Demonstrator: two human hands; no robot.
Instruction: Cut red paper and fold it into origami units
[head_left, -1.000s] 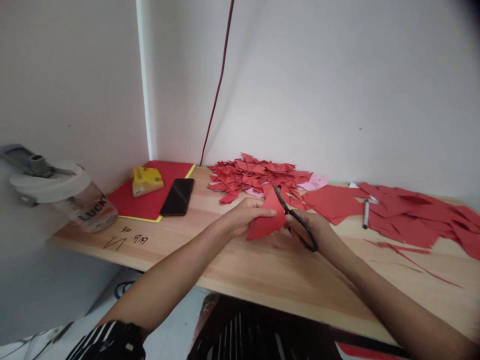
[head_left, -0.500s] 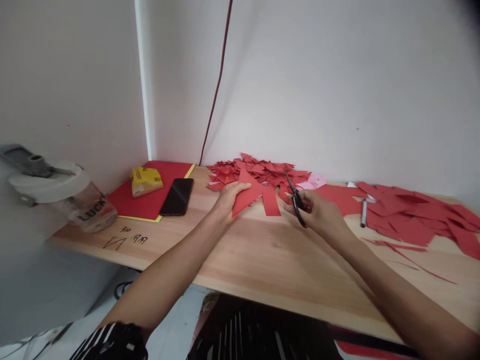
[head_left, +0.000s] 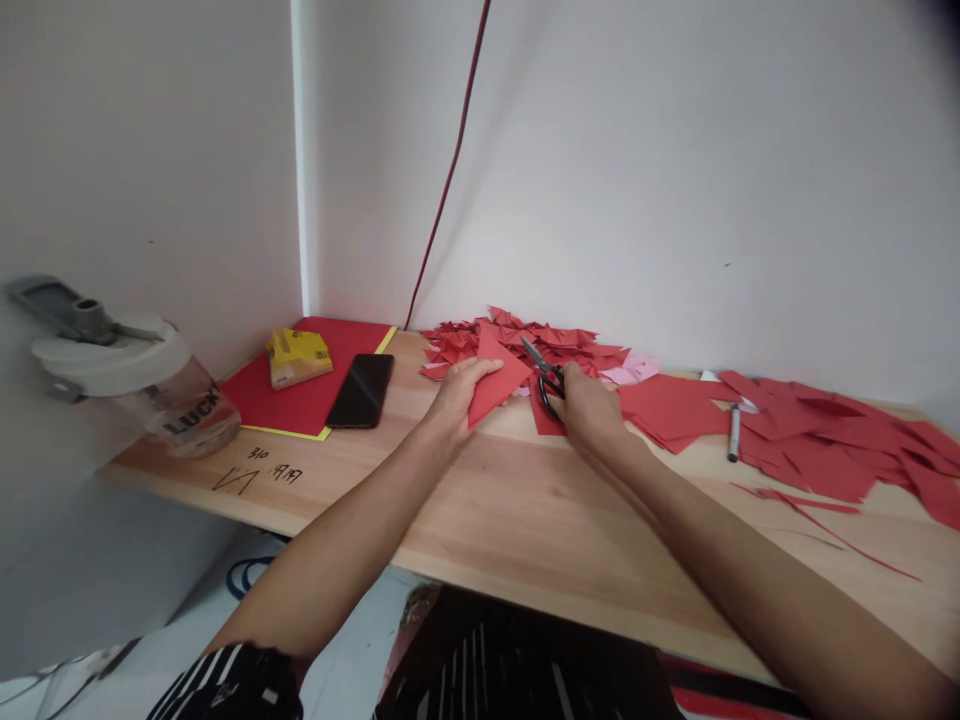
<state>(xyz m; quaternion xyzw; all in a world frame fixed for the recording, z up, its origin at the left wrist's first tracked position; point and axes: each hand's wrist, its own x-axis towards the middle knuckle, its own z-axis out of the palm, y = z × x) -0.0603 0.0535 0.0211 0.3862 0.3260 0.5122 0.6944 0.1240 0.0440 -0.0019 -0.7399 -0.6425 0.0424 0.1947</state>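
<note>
My left hand (head_left: 459, 392) pinches a triangular piece of red paper (head_left: 495, 378), thumb on top, just above the table. In my right hand (head_left: 592, 402) is a pair of black-handled scissors (head_left: 550, 380), fingers in the loops. The blades point up and left, close to the right corner of the held paper; whether they touch it I cannot tell. Beneath the scissors lies another flat red piece (head_left: 546, 418), partly covered by my right hand. Behind both hands a heap of cut and folded red paper (head_left: 525, 335) rests against the wall.
Right of my hands lie red sheets (head_left: 671, 405), a marker (head_left: 733, 433), a large pile of red pieces (head_left: 832, 435) and thin strips (head_left: 817, 505). To the left are a phone (head_left: 361, 390), a yellow packet (head_left: 300, 358) on a red sheet (head_left: 289, 405), and a clear bottle (head_left: 187, 410).
My right hand has moved left with the scissors, bringing the blades from over the heap to near the held paper. My left hand keeps its grip; the view has shifted slightly.
</note>
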